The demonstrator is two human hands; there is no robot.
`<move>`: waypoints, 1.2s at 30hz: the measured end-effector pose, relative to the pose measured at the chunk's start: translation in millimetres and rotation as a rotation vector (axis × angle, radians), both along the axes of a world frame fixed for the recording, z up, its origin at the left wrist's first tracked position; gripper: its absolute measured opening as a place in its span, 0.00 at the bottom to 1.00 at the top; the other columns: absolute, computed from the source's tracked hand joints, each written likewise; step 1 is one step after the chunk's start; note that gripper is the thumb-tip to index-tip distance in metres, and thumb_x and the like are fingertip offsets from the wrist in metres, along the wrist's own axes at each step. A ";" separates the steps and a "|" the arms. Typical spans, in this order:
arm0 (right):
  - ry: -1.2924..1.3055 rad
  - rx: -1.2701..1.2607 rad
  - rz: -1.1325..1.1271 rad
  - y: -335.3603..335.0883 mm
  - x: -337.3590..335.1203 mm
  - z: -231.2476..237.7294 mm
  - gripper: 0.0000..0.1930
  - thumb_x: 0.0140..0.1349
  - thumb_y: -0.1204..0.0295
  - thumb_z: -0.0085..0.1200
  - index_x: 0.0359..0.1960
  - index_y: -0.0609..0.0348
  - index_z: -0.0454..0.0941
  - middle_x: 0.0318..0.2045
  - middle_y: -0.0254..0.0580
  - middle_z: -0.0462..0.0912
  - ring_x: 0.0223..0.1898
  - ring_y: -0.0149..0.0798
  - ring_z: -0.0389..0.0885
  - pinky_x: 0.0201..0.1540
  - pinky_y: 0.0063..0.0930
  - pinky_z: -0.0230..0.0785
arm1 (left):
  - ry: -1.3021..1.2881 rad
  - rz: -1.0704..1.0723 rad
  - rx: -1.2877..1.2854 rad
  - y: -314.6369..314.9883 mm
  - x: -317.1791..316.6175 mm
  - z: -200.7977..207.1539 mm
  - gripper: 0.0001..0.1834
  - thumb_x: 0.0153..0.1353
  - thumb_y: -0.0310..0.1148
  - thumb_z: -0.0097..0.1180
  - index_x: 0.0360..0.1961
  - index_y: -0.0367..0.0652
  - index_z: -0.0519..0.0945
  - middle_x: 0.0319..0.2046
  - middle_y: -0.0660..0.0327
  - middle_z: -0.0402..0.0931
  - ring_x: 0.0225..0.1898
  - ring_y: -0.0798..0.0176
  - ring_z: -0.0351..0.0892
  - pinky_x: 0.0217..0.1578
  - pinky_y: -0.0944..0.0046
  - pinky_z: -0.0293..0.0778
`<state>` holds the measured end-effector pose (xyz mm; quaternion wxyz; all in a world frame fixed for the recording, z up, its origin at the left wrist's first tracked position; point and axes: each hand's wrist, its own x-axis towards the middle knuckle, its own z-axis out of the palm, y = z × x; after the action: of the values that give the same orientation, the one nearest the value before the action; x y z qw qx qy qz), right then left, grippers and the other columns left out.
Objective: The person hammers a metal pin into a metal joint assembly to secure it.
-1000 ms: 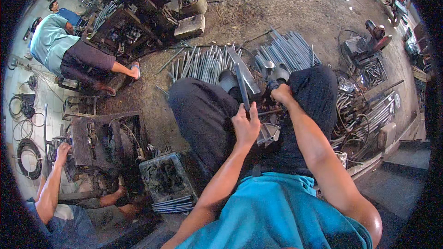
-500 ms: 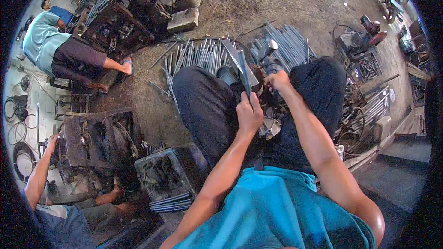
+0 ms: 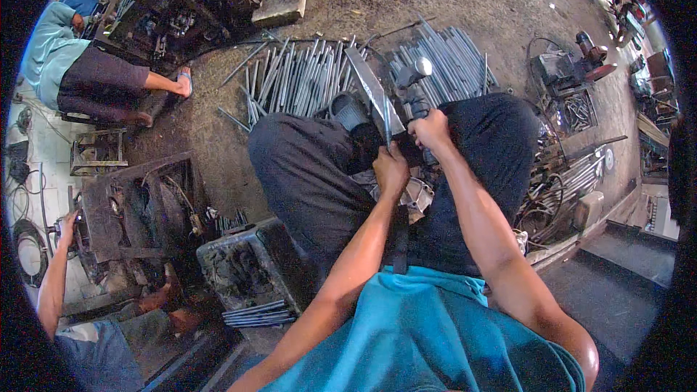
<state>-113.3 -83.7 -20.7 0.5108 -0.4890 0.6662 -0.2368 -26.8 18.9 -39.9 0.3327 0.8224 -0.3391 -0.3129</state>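
My left hand (image 3: 392, 171) is closed around the lower end of a thin metal rod (image 3: 387, 117). The rod points away from me, over or against a long flat metal bar (image 3: 367, 76) between my knees; whether they touch is unclear. My right hand (image 3: 430, 131) grips the dark handle of what looks like a hammer, its shiny rounded head (image 3: 422, 67) tilted up and away. Beneath my hands, a pale metal casting (image 3: 417, 194) lies between my thighs, partly hidden. Beyond my knees lie two heaps of grey metal rods, a left heap (image 3: 305, 76) and a right heap (image 3: 451, 65).
A person (image 3: 80, 65) sits at a machine at upper left; another person's arm (image 3: 54, 276) reaches to a machine at lower left. A dark box (image 3: 247, 261) with several rods stands by my left side. A machine with a reddish disc (image 3: 600, 72) stands at right.
The view has shifted, and the rod heaps show more fully. My left hand has lowered the rod, which looks shorter now. My right hand still grips the hammer.
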 end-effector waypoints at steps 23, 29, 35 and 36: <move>0.405 -0.374 0.186 -2.7 19.6 -16.1 0.15 0.47 0.68 0.57 0.35 0.66 0.78 0.31 0.61 0.81 0.37 0.61 0.80 0.45 0.46 0.71 | 0.384 0.094 0.028 -5.4 -0.5 -40.7 0.27 0.66 0.48 0.44 0.29 0.29 0.77 0.25 0.35 0.75 0.33 0.31 0.75 0.35 0.45 0.68; 0.376 -0.150 0.301 -5.9 26.6 -34.8 0.16 0.43 0.71 0.56 0.33 0.70 0.77 0.31 0.64 0.80 0.37 0.62 0.80 0.43 0.47 0.72 | 0.272 0.049 0.043 -3.6 5.0 -56.7 0.25 0.66 0.45 0.46 0.27 0.28 0.76 0.24 0.36 0.75 0.30 0.36 0.75 0.34 0.45 0.66; 0.358 -0.213 0.341 -3.9 24.3 -37.2 0.15 0.41 0.72 0.56 0.31 0.70 0.77 0.29 0.64 0.80 0.36 0.61 0.80 0.43 0.47 0.72 | 0.371 0.181 -0.130 0.5 3.4 -73.2 0.27 0.66 0.46 0.46 0.28 0.27 0.76 0.24 0.35 0.75 0.28 0.38 0.75 0.35 0.46 0.67; 0.372 -0.212 0.334 -4.9 18.5 -38.6 0.14 0.41 0.72 0.56 0.30 0.69 0.77 0.29 0.63 0.80 0.36 0.60 0.80 0.42 0.46 0.72 | 0.394 0.100 0.006 -2.3 4.0 -64.7 0.27 0.66 0.47 0.46 0.28 0.27 0.77 0.25 0.35 0.76 0.28 0.38 0.75 0.35 0.47 0.67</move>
<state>-94.8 -88.6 -59.3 0.3576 -0.6780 0.6302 -0.1237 -22.8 16.6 -104.6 0.4054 0.7621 -0.2254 -0.4518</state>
